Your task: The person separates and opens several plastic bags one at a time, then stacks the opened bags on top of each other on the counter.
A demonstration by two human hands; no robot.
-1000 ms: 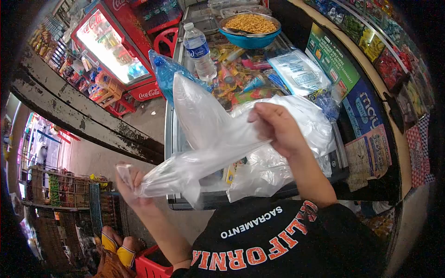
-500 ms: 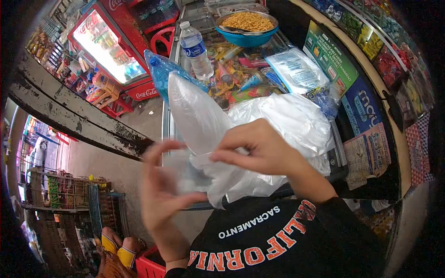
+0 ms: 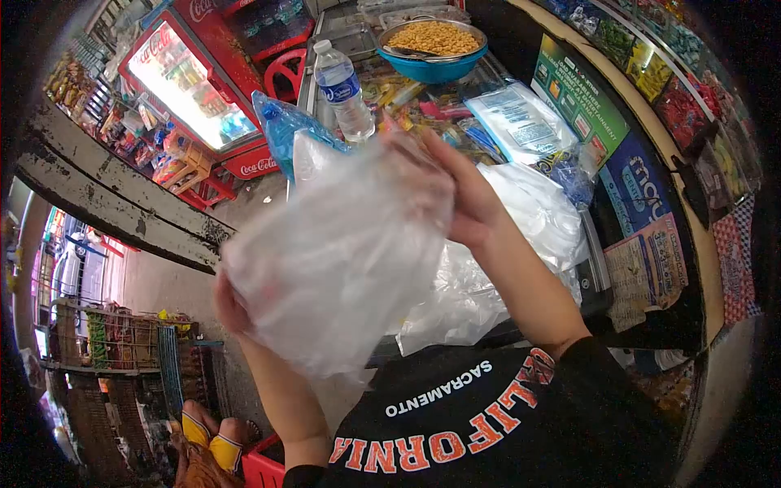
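A thin translucent plastic bag [image 3: 342, 252] is spread wide between my two hands, blurred by motion. My left hand [image 3: 232, 305] is closed on its left edge, with the fingers mostly covered by the film. At the bag's upper right corner, my right hand [image 3: 460, 191] grips it, its fingertips partly showing through the plastic. Beneath and to the right lies a pile of white plastic bags [image 3: 529, 207] on the glass counter. Behind the held bag, a blue plastic pack [image 3: 281, 126] sits by an upright water bottle [image 3: 343, 89].
A blue basin [image 3: 431, 69] carries a metal tray of peanut-like bits [image 3: 431, 38] at the back. A labelled plastic pack [image 3: 525, 122] lies on the counter's right. A red drinks fridge [image 3: 236, 69] stands at left. Lower left, a seated person's yellow shorts [image 3: 224, 451] show.
The bag has gone from a bunched strip at my fingers to a broad spread sheet. My left hand has moved left and closed on it; my right hand has risen.
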